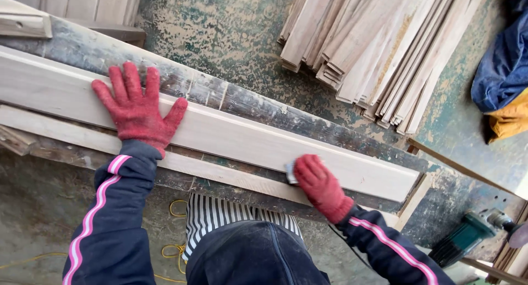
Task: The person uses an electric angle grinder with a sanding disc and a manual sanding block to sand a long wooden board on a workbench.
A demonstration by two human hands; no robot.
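Pale board [247, 139] runs upper left to lower right across desk [71, 48]. Left hand [137, 109] flat, fingers spread, on it; right hand [319, 186] closed around small sanding pad [290, 174] at lower edge.

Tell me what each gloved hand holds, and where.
Right hand grips a small sanding pad at its end; left hand only presses flat on the pale board.

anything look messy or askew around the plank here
The pile of wood strips on the floor is fanned out unevenly, ends not lined up. The plank itself lies flat, with the left hand pressed on it and the right hand gripping a small pad at its edge.
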